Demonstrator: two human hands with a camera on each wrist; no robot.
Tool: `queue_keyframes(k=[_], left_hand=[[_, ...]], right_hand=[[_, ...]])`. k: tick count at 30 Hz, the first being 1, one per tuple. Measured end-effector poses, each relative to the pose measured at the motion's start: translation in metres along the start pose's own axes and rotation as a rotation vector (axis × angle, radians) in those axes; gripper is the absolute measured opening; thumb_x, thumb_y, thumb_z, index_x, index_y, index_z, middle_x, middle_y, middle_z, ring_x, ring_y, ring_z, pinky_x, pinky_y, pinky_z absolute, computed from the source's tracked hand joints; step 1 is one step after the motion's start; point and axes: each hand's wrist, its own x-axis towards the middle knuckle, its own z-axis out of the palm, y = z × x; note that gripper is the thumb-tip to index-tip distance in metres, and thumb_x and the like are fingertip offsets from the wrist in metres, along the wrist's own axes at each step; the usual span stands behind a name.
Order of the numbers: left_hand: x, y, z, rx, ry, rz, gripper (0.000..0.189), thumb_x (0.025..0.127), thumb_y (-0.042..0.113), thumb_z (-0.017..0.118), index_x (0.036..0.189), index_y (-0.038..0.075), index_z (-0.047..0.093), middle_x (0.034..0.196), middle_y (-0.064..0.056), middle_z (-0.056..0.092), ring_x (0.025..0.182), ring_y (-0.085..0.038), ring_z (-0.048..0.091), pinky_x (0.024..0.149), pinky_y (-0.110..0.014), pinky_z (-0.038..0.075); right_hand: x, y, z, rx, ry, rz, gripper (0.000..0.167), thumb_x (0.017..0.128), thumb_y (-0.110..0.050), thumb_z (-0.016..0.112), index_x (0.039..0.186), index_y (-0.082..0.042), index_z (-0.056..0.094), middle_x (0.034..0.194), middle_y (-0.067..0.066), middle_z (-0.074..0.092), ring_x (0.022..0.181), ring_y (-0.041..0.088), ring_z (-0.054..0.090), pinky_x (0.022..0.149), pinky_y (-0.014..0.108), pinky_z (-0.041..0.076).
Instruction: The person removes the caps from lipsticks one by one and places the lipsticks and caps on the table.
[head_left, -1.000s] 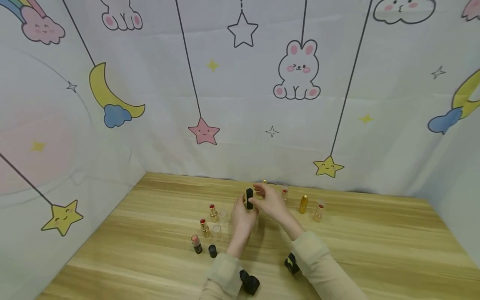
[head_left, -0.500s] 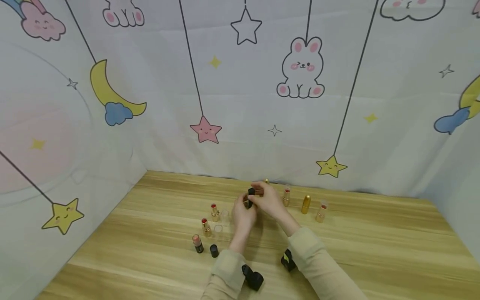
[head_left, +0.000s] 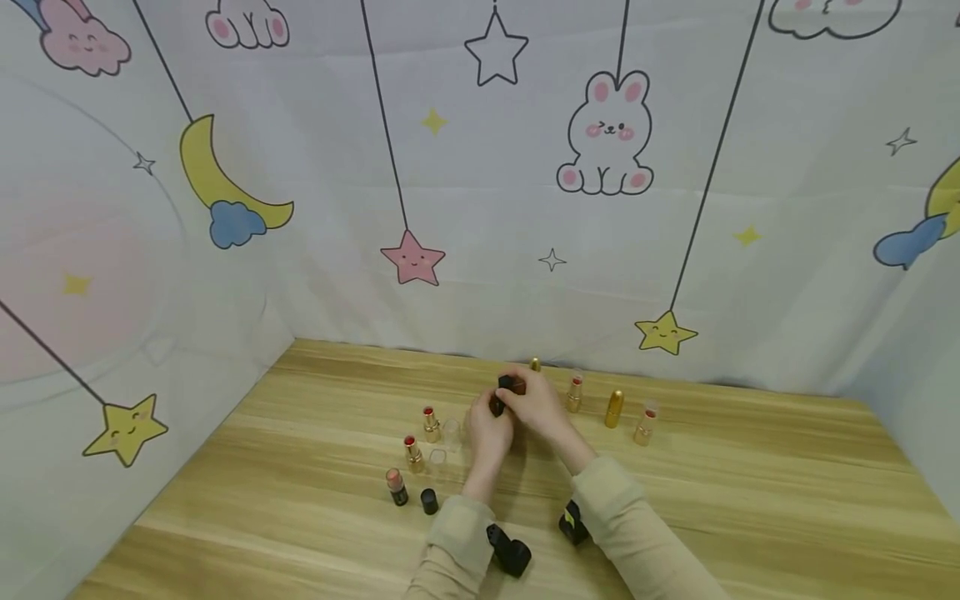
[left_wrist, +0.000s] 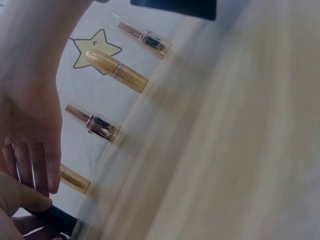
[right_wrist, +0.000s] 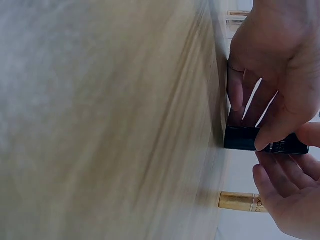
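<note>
Head view, left hand (head_left: 491, 432) and right hand (head_left: 542, 406) curled round one black tube (right_wrist: 242, 138), peach lipstick (head_left: 397, 487) apart

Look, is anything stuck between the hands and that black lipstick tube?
No, nothing visible stands in the way: the left hand and right hand both hold the black lipstick tube. A gold lipstick tube stands beyond the right hand, not between.

I count three uncapped lipsticks (head_left: 414, 455), two clear caps (head_left: 452, 433), one black cap (head_left: 429, 502) towards the worktop's (head_left: 300, 500) left edge; two gold tubes (head_left: 614, 410), two clear-capped lipsticks (head_left: 644, 427) towards its back edge; one black tube (right_wrist: 242, 138).
</note>
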Motion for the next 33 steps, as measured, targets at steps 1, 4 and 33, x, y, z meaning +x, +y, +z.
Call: queue_keyframes(k=[1, 4, 33], left_hand=[[0.000, 0.000, 0.000, -0.004, -0.001, -0.001, 0.021, 0.082, 0.002, 0.064, 0.101, -0.005, 0.069, 0.095, -0.021, 0.070, 0.089, -0.035, 0.065, 0.078, -0.046, 0.052], [-0.001, 0.002, 0.000, -0.007, -0.006, -0.001, 0.021, 0.082, 0.001, 0.064, 0.102, -0.005, 0.069, 0.097, -0.021, 0.070, 0.091, -0.036, 0.065, 0.079, -0.046, 0.053], [-0.014, 0.024, -0.005, 0.041, -0.085, -0.051, 0.023, 0.086, 0.007, 0.067, 0.107, 0.001, 0.069, 0.105, -0.014, 0.069, 0.094, -0.029, 0.066, 0.080, -0.042, 0.055]], right_hand=[[-0.001, 0.000, 0.000, 0.000, 0.002, 0.000, 0.031, 0.091, -0.010, 0.064, 0.121, -0.003, 0.063, 0.115, 0.020, 0.066, 0.100, 0.034, 0.066, 0.082, 0.042, 0.056], [-0.002, -0.002, -0.001, 0.010, 0.008, -0.001, 0.029, 0.091, -0.009, 0.063, 0.120, -0.002, 0.063, 0.114, 0.020, 0.067, 0.100, 0.034, 0.066, 0.082, 0.042, 0.057], [-0.016, -0.010, -0.018, 0.019, 0.084, 0.011, 0.025, 0.090, -0.011, 0.065, 0.115, -0.005, 0.066, 0.106, 0.017, 0.069, 0.094, 0.029, 0.067, 0.078, 0.037, 0.057]])
